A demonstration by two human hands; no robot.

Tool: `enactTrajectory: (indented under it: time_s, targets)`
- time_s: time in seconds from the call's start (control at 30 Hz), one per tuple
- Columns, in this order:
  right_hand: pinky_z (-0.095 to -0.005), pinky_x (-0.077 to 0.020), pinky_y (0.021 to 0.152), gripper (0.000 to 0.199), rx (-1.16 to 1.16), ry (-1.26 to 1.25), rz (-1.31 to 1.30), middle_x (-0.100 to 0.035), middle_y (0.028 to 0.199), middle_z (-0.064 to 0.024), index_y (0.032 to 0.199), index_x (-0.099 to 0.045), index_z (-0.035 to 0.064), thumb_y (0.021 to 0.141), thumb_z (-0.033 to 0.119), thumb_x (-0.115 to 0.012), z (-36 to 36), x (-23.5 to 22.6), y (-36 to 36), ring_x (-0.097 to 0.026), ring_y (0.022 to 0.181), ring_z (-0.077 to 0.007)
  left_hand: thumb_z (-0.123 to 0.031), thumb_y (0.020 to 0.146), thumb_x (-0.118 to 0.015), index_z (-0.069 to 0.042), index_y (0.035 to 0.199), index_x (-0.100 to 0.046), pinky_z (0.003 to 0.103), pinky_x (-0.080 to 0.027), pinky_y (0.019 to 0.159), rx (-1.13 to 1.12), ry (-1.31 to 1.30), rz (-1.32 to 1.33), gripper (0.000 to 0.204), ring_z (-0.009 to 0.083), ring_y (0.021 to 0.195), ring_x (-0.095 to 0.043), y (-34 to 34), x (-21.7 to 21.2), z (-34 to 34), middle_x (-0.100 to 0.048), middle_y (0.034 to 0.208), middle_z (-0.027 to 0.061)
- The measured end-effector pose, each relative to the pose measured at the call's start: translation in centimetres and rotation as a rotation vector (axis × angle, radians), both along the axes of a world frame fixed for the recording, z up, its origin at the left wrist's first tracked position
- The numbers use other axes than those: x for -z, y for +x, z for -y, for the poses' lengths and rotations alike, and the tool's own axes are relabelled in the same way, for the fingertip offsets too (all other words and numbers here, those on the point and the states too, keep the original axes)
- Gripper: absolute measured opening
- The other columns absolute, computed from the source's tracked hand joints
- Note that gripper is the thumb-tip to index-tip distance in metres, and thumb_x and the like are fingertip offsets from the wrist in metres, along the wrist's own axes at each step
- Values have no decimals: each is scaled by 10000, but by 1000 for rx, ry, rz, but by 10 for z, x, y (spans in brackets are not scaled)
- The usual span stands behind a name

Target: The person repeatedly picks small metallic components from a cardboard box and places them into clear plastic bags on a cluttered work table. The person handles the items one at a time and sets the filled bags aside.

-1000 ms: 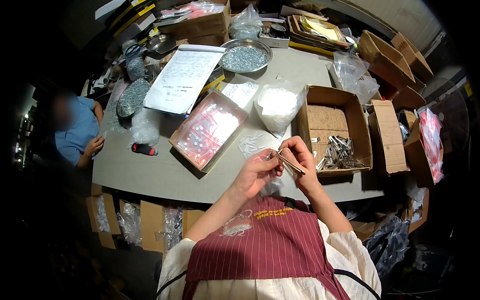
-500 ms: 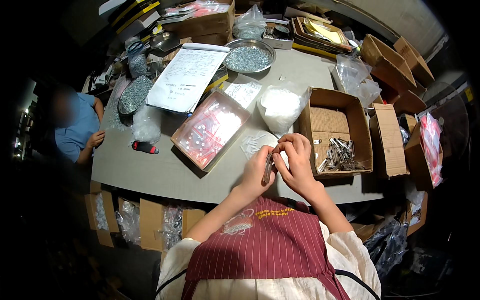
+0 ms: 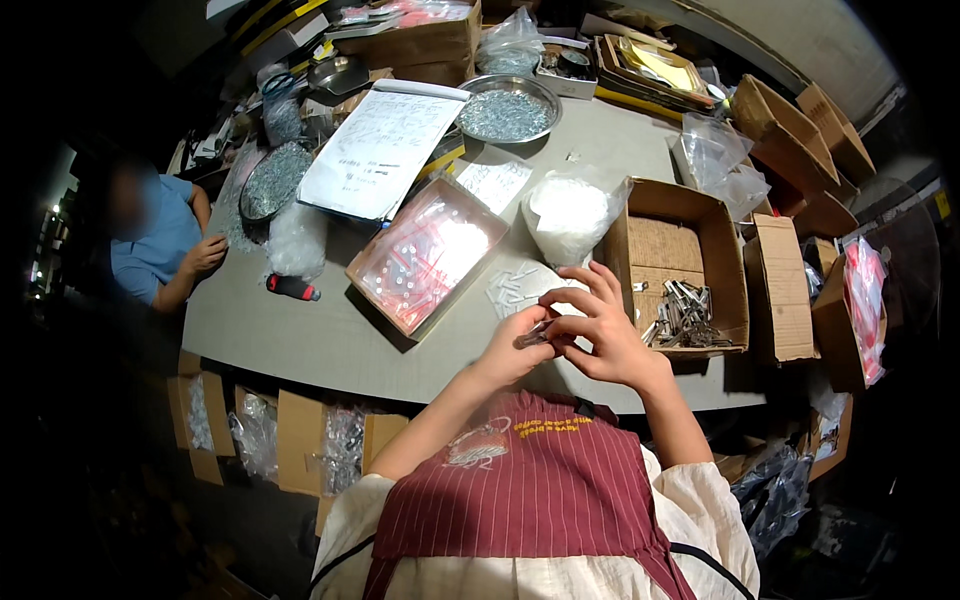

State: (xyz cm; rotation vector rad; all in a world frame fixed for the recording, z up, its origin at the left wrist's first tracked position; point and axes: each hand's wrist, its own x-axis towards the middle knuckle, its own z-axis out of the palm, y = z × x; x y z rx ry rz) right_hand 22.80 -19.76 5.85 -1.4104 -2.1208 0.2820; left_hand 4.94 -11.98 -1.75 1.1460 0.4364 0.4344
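Note:
A small, narrow metal piece (image 3: 534, 336) sits in my left hand (image 3: 510, 350), whose fingers are closed around it. My right hand (image 3: 612, 335) meets it there, with thumb and index finger pinched at the piece and the other fingers raised. The fingers partly cover the piece, so its exact kind is unclear. Just beyond my hands, several small white plastic strips (image 3: 508, 290) lie on the grey table. To the right stands a cardboard box (image 3: 655, 235) with loose metal pieces (image 3: 682, 312) in it. A bag of white parts (image 3: 568, 215) stands behind my hands.
Left of my hands lies a shallow box (image 3: 425, 325) of small red-and-clear packets. Beyond it are a notepad (image 3: 365, 150), a metal bowl of small metal parts (image 3: 510, 110) and a red-black tool handle (image 3: 292, 288). A person in blue (image 3: 155, 240) is at the far left.
The metal piece has turned from nearly upright to a flatter angle. My right hand's fingers have spread and lifted somewhat. The whole view has shifted slightly.

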Motion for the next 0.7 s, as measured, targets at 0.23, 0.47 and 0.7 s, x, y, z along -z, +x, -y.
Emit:
enactTrajectory:
  time_s: [0.23, 0.47, 0.7]
  targets:
    - [-561, -259, 1193, 125, 101, 96, 22, -643, 1263, -70, 918, -710, 96, 800, 94, -750, -3, 1, -13, -469, 1366, -328, -39, 814, -717, 7, 1284, -551, 327, -521, 918, -104, 458, -251, 501, 192, 1065, -645, -6, -32, -6, -664, 1134, 108]
    - [-526, -339, 1147, 94, 177, 105, -153, -624, 1235, -100, 931, -634, 71, 858, 72, -693, -11, 3, -5, -540, 1253, -330, -49, 912, -691, 34, 1216, -620, 332, -541, 928, -277, 380, -168, 323, 197, 1095, -682, -13, -36, -11, -713, 1136, 141]
    - [-381, -528, 814, 125, 214, -94, -442, -677, 992, -153, 1029, -638, 5, 938, 84, -672, -12, 2, -11, -674, 930, -319, -35, 991, -619, 45, 1106, -658, 272, -575, 793, -373, 233, -62, 146, 126, 919, -710, -18, -46, -12, -742, 1007, 105]
